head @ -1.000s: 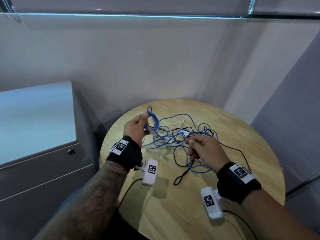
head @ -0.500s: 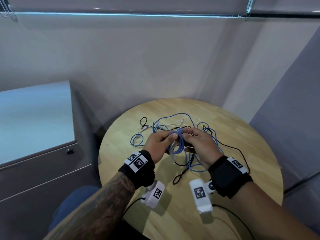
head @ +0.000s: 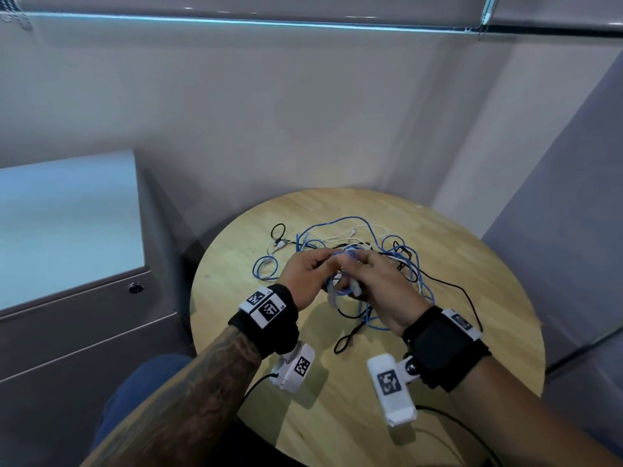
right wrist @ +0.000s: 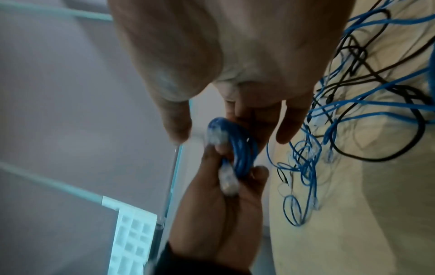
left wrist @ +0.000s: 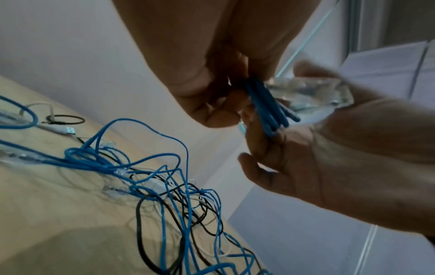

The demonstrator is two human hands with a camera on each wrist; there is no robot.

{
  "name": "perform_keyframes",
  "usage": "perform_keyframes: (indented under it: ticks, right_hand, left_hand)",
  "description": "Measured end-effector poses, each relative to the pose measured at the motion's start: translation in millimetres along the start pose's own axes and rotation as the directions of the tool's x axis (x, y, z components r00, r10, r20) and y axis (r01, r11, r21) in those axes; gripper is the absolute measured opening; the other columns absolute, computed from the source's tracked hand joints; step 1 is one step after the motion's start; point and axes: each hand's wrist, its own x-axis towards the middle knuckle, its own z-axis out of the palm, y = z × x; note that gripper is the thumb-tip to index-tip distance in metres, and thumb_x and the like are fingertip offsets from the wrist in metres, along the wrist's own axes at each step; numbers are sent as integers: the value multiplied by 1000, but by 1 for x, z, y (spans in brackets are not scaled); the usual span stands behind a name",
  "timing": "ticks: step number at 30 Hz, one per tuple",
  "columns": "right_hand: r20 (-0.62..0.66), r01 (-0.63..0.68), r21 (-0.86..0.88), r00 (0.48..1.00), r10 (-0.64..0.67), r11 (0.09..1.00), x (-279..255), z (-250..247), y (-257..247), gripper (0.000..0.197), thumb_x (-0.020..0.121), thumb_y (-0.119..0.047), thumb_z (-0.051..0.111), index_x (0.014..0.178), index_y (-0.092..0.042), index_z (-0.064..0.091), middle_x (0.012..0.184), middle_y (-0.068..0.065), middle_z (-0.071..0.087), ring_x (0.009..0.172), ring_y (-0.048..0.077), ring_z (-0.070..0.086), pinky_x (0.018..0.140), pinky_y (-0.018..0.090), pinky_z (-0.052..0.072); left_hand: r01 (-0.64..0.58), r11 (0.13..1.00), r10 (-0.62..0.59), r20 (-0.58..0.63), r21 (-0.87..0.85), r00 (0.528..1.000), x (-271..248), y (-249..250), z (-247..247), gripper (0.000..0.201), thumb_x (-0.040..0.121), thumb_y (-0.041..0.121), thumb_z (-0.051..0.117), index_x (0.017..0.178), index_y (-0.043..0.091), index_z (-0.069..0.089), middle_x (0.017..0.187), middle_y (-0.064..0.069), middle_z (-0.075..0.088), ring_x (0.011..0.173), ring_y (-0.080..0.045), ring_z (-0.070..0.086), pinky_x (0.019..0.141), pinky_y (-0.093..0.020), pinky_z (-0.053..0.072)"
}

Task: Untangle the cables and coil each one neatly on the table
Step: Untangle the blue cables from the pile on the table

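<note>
A small coil of blue cable (head: 344,269) is held above the round wooden table (head: 472,348), between both hands. My left hand (head: 328,264) grips the coil's strands (left wrist: 266,106) between thumb and fingers. My right hand (head: 359,264) meets it from the right and pinches the coil's clear plug end (left wrist: 306,93). The right wrist view shows the coil (right wrist: 240,148) with a second clear plug (right wrist: 227,184) lying in the left palm. Behind and under the hands lies a tangle of blue cables (head: 397,251), a black cable (head: 448,284) and a white cable (head: 354,230).
A loose blue loop (head: 266,267) and a small black loop (head: 278,230) lie on the table's left part. A grey cabinet (head: 67,230) with a lock (head: 136,287) stands to the left. Walls close in behind and to the right of the table.
One second ago the left hand held blue loops out to the left and the right hand was at the tangle. The hands have come together on the small blue coil.
</note>
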Motion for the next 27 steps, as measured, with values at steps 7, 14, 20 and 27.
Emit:
perform_keyframes:
  ticks: [7, 14, 20, 27]
  right_hand:
    - [9, 218, -721, 952, -306, 657, 5, 3, 21, 18, 101, -18, 51, 95, -11, 67, 81, 2, 72, 76, 14, 69, 77, 39, 56]
    - [95, 248, -846, 941, -324, 473, 7, -16, 19, 23, 100, -30, 52, 92, -19, 69, 75, -1, 70, 73, 20, 66, 71, 42, 54]
    - [123, 211, -934, 948, -293, 289, 14, -13, 25, 32, 99, -47, 46, 87, -25, 65, 74, -5, 69, 71, 16, 63, 67, 36, 53]
    - [73, 173, -850, 974, -214, 498, 21, -12, 44, 34, 97, -58, 44, 103, -33, 66, 95, -14, 63, 90, 11, 59, 78, 32, 49]
  left_hand:
    - [62, 997, -50, -221, 45, 974, 4, -9, -5, 14, 97, 20, 57, 90, 20, 69, 60, 7, 50, 53, -14, 47, 63, -42, 52]
    - [-39, 772, -26, 92, 635, 995, 15, -7, -30, 13, 93, 36, 61, 104, 31, 63, 80, 4, 66, 63, -14, 60, 66, -34, 56]
    - [116, 864, -184, 93, 490, 978, 16, -13, -51, 15, 93, 26, 64, 102, 16, 71, 61, 1, 53, 49, -9, 49, 55, -31, 57]
    - [274, 753, -380, 55, 598, 923, 18, -45, -71, 5, 89, 23, 69, 92, 19, 71, 68, -7, 63, 51, -14, 54, 53, -32, 57]
